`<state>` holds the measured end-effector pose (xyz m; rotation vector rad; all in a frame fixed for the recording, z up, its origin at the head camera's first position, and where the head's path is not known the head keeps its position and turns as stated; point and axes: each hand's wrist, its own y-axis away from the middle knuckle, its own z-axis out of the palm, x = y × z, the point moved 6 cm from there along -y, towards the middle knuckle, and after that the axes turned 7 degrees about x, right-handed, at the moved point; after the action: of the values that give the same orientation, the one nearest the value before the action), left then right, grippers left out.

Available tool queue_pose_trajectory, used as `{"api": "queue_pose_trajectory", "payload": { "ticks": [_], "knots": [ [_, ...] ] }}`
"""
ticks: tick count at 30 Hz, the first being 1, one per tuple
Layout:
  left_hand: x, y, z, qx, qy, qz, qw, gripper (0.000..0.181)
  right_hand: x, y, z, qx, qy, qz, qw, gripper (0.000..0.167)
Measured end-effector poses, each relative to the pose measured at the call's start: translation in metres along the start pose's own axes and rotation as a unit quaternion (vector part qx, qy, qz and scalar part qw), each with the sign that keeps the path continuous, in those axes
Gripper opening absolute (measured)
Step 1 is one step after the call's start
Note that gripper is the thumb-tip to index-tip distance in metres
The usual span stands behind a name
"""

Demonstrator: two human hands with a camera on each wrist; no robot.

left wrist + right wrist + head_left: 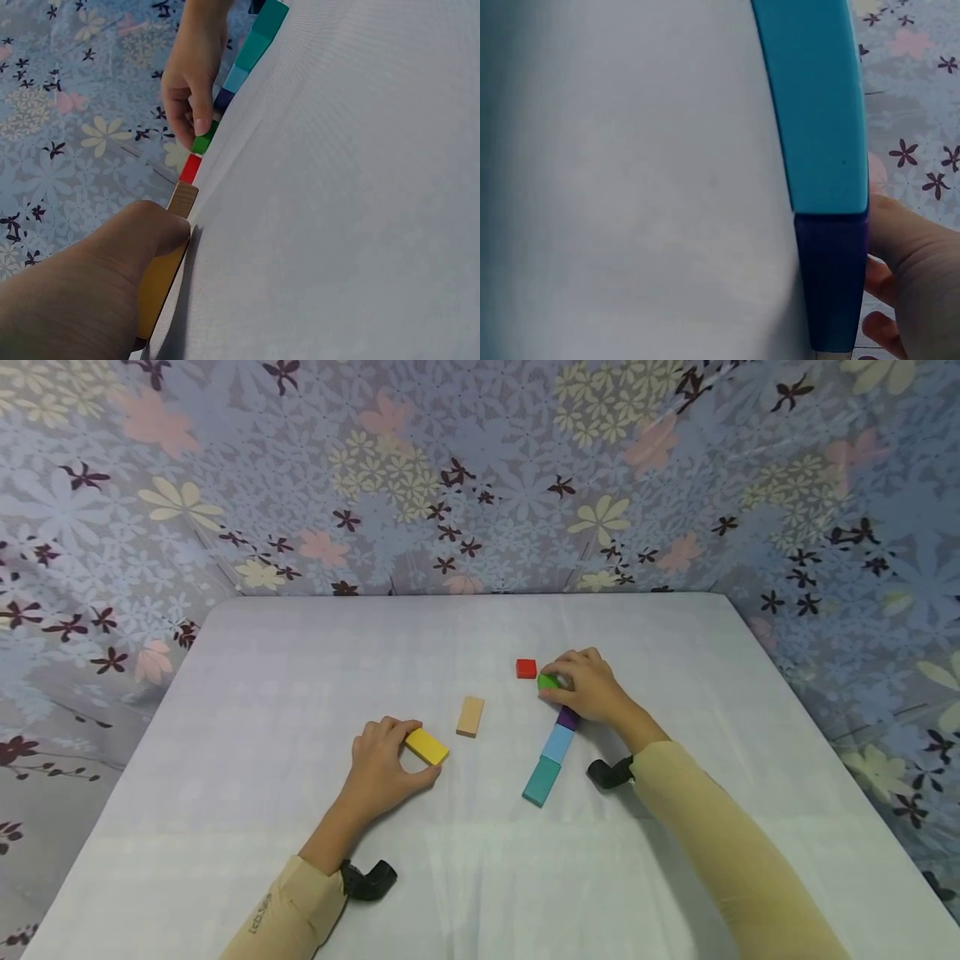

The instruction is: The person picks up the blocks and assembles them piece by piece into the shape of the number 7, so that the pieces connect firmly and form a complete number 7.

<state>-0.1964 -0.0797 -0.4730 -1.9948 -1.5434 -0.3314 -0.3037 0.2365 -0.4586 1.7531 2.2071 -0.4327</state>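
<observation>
My left hand (378, 770) holds a yellow block (427, 747) low over the white cloth, fingers at its far end and thumb at its near corner. In the left wrist view the thumb lies along the yellow block (159, 289). Farther right, my right hand (588, 687) pinches a green block (548, 682) between thumb and fingers. That green block is beside a red cube (527, 668) and close to a purple block (568, 718). A light blue block (558, 744) and a teal block (541, 782) continue the slanted row from the purple one.
A plain wooden block (470, 717) lies between the hands on the white-covered table (300, 668). Black wrist mounts (369, 881) sit at both cuffs. Flowered fabric (480, 468) hangs behind the table and along its sides.
</observation>
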Motion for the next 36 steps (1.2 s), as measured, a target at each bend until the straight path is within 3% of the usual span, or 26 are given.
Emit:
{"api": "queue_pose_trajectory", "payload": {
  "ticks": [7,15,36],
  "knots": [
    [-0.004,-0.002,-0.003,-0.002,-0.003,-0.001,1.0,0.067,-0.002,-0.009,-0.012,0.039,-0.021,0.028,0.9986,0.045],
    [-0.007,-0.004,-0.005,0.0,0.003,0.001,1.0,0.067,0.017,-0.021,-0.03,0.103,-0.022,0.059,0.9927,0.042],
    [-0.01,-0.012,-0.005,-0.007,0.011,0.01,0.9999,0.066,0.054,-0.034,-0.036,0.113,-0.043,0.149,0.9813,0.047]
  ]
}}
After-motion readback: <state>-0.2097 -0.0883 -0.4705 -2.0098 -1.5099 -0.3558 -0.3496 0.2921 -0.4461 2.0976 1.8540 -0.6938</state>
